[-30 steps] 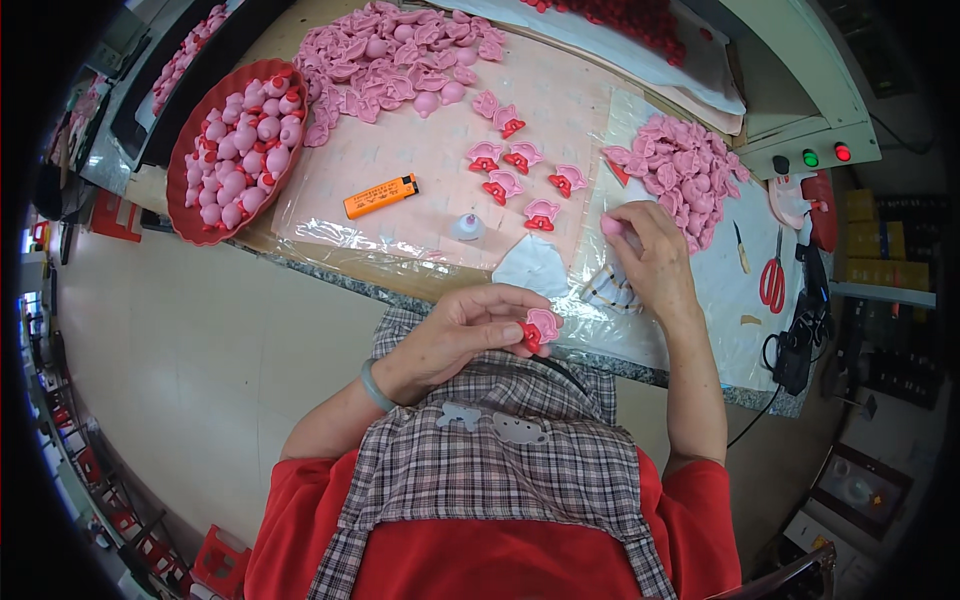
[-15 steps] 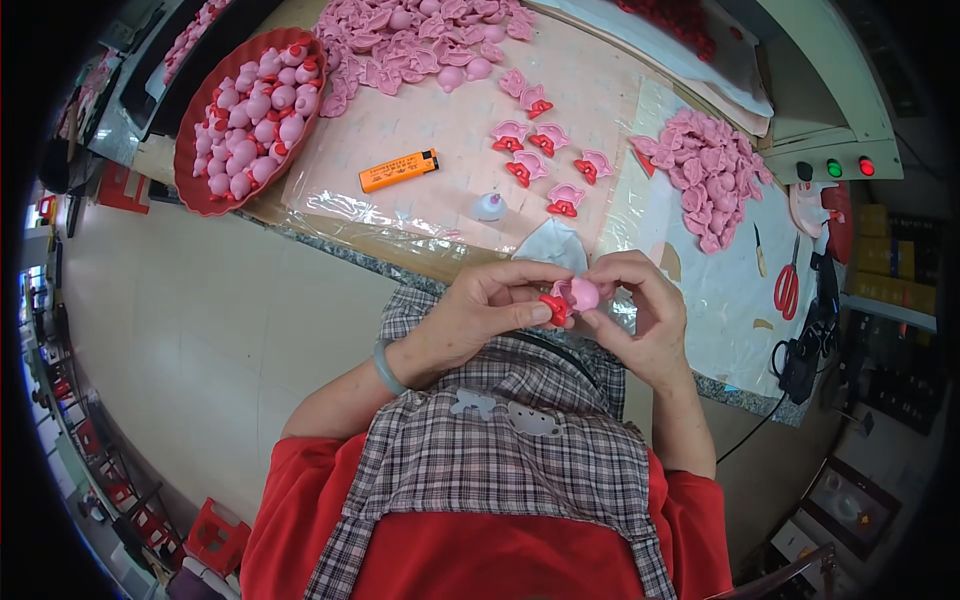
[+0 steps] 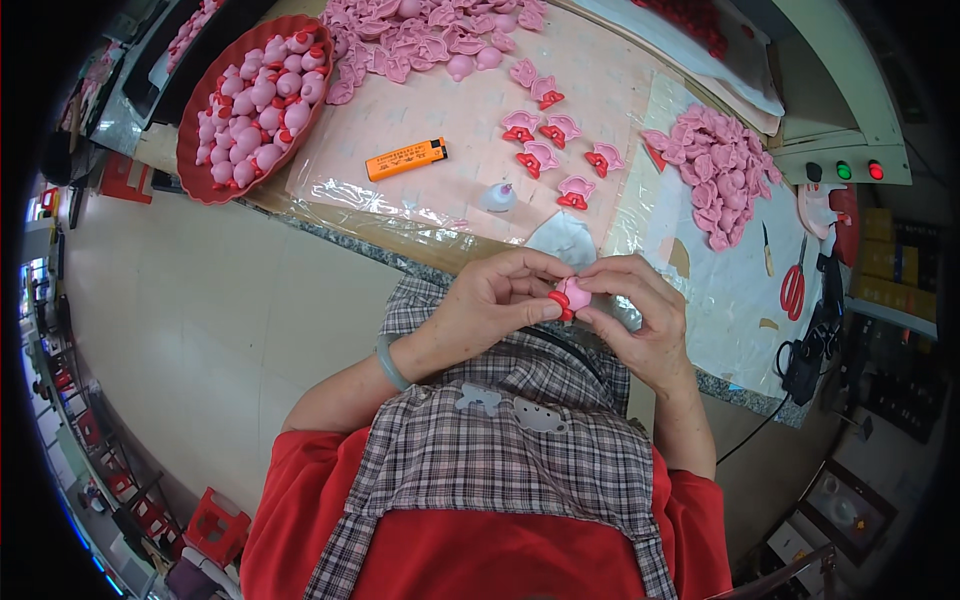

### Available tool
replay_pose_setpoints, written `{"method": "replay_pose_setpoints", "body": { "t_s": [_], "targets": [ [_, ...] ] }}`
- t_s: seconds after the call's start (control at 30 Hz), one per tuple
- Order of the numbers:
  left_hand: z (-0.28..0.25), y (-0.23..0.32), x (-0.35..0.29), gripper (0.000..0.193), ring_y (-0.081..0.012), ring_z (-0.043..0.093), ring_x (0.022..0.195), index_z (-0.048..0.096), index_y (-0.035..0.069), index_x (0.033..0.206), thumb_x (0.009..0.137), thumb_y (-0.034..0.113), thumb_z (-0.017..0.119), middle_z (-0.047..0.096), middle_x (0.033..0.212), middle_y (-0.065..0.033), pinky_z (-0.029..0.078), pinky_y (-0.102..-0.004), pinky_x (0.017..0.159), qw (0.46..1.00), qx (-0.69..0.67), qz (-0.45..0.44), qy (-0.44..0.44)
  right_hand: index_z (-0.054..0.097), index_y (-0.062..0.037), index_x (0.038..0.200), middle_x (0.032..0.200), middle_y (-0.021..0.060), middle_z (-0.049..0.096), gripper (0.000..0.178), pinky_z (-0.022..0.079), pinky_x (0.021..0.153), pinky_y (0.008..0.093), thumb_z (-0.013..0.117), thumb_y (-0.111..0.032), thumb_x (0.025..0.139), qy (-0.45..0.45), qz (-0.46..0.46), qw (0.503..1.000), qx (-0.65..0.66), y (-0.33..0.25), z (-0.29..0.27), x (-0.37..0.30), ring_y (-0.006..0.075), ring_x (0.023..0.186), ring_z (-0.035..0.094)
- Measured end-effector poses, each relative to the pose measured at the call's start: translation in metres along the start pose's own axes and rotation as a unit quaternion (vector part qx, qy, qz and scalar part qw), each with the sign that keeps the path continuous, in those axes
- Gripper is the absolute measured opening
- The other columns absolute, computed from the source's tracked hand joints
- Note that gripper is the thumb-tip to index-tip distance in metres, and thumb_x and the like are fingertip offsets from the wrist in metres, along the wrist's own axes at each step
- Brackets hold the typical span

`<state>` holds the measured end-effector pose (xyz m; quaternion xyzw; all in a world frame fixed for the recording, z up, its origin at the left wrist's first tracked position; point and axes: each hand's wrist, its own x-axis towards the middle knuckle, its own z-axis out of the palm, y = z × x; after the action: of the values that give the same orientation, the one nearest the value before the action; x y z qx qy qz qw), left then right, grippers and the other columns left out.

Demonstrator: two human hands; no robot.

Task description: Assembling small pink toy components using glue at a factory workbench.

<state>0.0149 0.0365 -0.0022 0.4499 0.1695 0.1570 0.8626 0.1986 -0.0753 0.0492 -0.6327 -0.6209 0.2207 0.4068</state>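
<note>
Bowl far left, lighter on bench, cloth just beyond left hand and right hand, both pinching pink toy, red part leftward, long axis unclear

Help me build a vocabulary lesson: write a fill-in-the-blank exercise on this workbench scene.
The cigarette lighter has an ____ body.
The left hand and right hand together hold a small piece coloured pink and ____.
A pale bangle circles the ____ wrist.
The red-handled scissors lie toward the picture's ____ edge.
Missing words: orange; red; left; right.
</note>
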Motion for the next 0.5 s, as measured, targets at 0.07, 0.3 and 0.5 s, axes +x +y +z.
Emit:
{"method": "replay_pose_setpoints", "body": {
  "t_s": [0.07, 0.3, 0.5],
  "targets": [
    [0.0007, 0.0008, -0.0008, 0.036, -0.0113, 0.066, 0.097, 0.057, -0.003, 0.126, 0.091, 0.001, 0.068, 0.067, 0.108, -0.0080, 0.054, -0.0243, 0.086, 1.000, 0.025, -0.007, 0.009, 0.070, -0.0025, 0.098, 0.100, 0.0112, 0.069, 0.029, 0.054, 0.077, 0.0315, 0.077, 0.002, 0.071, -0.002, -0.013, 1.000, -0.019, 0.0001, 0.0000, 0.0001, 0.0236, 0.090, 0.067],
    [0.0019, -0.0003, -0.0010, 0.039, -0.0123, 0.067, 0.096, 0.058, -0.001, 0.127, 0.089, 0.002, 0.070, 0.068, 0.107, -0.0082, 0.055, -0.0250, 0.084, 0.986, 0.156, 0.043, 0.029, 0.072, -0.0021, 0.099, 0.100, 0.0107, 0.070, 0.027, 0.054, 0.076, 0.0311, 0.077, 0.002, 0.072, -0.001, -0.028, 0.999, -0.032, 0.0058, 0.0032, -0.0028, 0.0234, 0.089, 0.067],
    [0.0019, 0.0057, 0.0024, 0.039, -0.0146, 0.064, 0.107, 0.053, 0.000, 0.133, 0.095, 0.005, 0.063, 0.063, 0.121, -0.0097, 0.054, -0.0290, 0.092, 0.999, -0.046, -0.015, 0.016, 0.071, -0.0039, 0.110, 0.108, 0.0103, 0.067, 0.044, 0.052, 0.081, 0.0364, 0.082, -0.004, 0.067, 0.003, -0.009, 1.000, -0.002, -0.0005, 0.0075, -0.0020, 0.0272, 0.096, 0.064]
  ]
}}
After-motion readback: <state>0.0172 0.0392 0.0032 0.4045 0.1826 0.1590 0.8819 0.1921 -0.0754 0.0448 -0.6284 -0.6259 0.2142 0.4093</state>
